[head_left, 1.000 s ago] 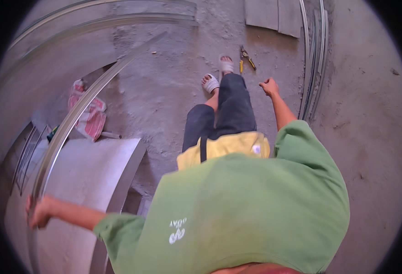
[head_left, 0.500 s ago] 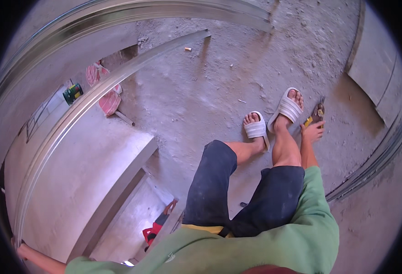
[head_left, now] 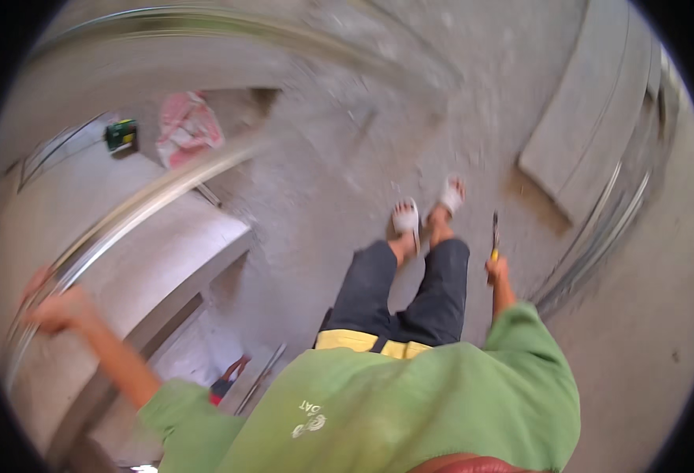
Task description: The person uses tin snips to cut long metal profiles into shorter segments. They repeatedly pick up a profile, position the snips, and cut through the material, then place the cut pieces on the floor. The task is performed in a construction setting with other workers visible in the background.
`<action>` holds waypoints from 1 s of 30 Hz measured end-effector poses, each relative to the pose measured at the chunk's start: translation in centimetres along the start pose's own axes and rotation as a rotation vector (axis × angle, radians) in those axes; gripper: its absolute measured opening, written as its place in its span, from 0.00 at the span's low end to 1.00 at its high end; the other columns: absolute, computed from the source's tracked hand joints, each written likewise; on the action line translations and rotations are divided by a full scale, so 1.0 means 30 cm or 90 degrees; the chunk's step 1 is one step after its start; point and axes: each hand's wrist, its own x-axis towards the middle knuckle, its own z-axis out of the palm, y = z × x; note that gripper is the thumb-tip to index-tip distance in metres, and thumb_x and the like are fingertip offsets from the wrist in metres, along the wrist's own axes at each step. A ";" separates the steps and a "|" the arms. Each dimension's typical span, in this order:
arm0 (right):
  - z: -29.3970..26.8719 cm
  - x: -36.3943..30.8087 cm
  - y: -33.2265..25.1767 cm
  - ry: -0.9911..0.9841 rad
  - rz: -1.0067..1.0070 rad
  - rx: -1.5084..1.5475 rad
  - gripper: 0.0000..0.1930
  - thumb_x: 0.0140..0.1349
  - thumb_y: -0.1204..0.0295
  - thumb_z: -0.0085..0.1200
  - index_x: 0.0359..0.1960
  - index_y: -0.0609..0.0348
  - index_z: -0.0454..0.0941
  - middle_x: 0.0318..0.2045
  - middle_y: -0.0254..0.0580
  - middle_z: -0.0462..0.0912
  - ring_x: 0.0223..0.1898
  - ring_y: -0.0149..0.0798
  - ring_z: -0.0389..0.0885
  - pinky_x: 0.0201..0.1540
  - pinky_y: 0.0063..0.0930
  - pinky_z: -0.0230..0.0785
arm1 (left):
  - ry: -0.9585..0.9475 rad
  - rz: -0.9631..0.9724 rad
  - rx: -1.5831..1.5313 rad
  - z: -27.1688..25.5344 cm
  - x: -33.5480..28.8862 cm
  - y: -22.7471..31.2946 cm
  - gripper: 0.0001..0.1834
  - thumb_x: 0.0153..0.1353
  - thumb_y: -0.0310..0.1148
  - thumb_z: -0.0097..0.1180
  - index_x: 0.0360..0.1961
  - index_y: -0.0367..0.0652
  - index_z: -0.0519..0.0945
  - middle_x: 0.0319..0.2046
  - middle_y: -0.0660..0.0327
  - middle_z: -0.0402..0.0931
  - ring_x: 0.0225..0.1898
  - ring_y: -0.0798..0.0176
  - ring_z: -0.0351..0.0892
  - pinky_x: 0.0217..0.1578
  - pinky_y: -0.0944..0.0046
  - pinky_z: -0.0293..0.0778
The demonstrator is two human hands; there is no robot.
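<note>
My left hand [head_left: 65, 309] is closed around a long, shiny metal channel [head_left: 158, 193] at the left. The channel slants away from me over a concrete ledge, and its far end is smeared by motion. In my right hand [head_left: 498, 271], beside my right leg, is a pair of metal-cutting snips [head_left: 495, 235] with yellow on the handle. The fingers wrap the handle, and the dark jaws point away from me. The snips hang above the floor, clear of the channel.
More metal channel [head_left: 228, 25] arcs across the top. Flat grey boards [head_left: 575, 118] and thin metal strips [head_left: 611, 217] lie at the right. Past the ledge [head_left: 173, 264] are a red-and-white sack [head_left: 189, 126] and a green device [head_left: 121, 136]. Another person [head_left: 222, 386] shows at lower left.
I have straightened up from a bent posture. The snips have come up off the floor area in my right hand. My left hand has moved inward and up in view, still on the channel.
</note>
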 end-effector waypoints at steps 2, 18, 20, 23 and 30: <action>-0.227 -0.280 -0.178 0.058 -0.152 -0.041 0.20 0.52 0.61 0.57 0.42 0.61 0.76 0.41 0.59 0.83 0.44 0.60 0.82 0.47 0.50 0.75 | 0.081 -0.087 0.010 -0.018 -0.279 0.136 0.21 0.70 0.42 0.35 0.30 0.38 0.72 0.17 0.55 0.72 0.20 0.58 0.75 0.25 0.59 0.80; -1.573 -3.031 -1.466 0.521 -1.432 -0.080 0.24 0.41 0.84 0.54 0.46 0.64 0.76 0.37 0.57 0.81 0.42 0.61 0.80 0.47 0.43 0.73 | 0.110 -0.150 0.064 -0.707 -0.243 0.265 0.10 0.72 0.33 0.43 0.36 0.38 0.71 0.14 0.60 0.71 0.16 0.58 0.75 0.18 0.59 0.68; -1.549 -3.281 -1.483 0.646 -1.646 -0.058 0.23 0.42 0.85 0.54 0.45 0.61 0.76 0.35 0.56 0.81 0.40 0.62 0.79 0.46 0.44 0.72 | 0.096 -0.127 0.097 -0.761 -0.259 0.206 0.07 0.70 0.30 0.45 0.39 0.38 0.72 0.16 0.56 0.73 0.19 0.50 0.78 0.21 0.55 0.70; -1.465 -3.578 -1.476 0.762 -1.659 -0.077 0.13 0.45 0.80 0.55 0.36 0.62 0.75 0.30 0.55 0.81 0.37 0.59 0.80 0.43 0.46 0.71 | 0.080 -0.091 0.147 -0.840 -0.308 0.142 0.07 0.69 0.30 0.45 0.38 0.38 0.72 0.17 0.55 0.73 0.21 0.47 0.78 0.23 0.52 0.70; -1.350 -3.850 -1.557 0.755 -1.621 -0.224 0.11 0.46 0.80 0.55 0.34 0.63 0.77 0.25 0.53 0.80 0.31 0.55 0.80 0.37 0.46 0.70 | 0.082 -0.117 0.208 -0.934 -0.395 0.039 0.09 0.62 0.26 0.52 0.44 0.39 0.73 0.24 0.49 0.77 0.27 0.38 0.78 0.27 0.45 0.71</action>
